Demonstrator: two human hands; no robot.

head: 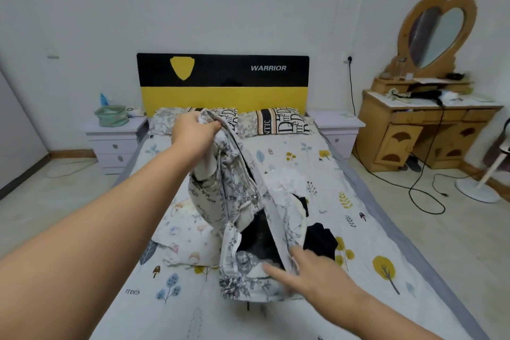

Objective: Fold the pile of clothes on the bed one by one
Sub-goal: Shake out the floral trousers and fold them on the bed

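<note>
From the head camera, the left hand (194, 132) is up high over the bed (358, 229). Its fingers are curled tight round the top edge of a grey flowery jacket (237, 188). I think it holds the jacket up so that it hangs down long and comes free from the other clothes.

The bottom of the jacket rests on the bed, close to the person. The right hand (309, 270) is low down there. Its fingers are straight and a little spread, and they touch the bottom part of the jacket. It looks like this hand wants to catch the hem or pull the cloth flat, so the jacket can be laid out and folded.

The pile of clothes (292, 201) lies in the middle of the bed, just behind the jacket and touching it. There is white cloth in it and a black piece (320, 240) at the right. They wait there for their turn.

Two pillows (276, 121) sit at the far end, under the black and yellow headboard (223, 83). A wooden dresser (430, 130) with a heart mirror stands well apart, by the right wall.
</note>
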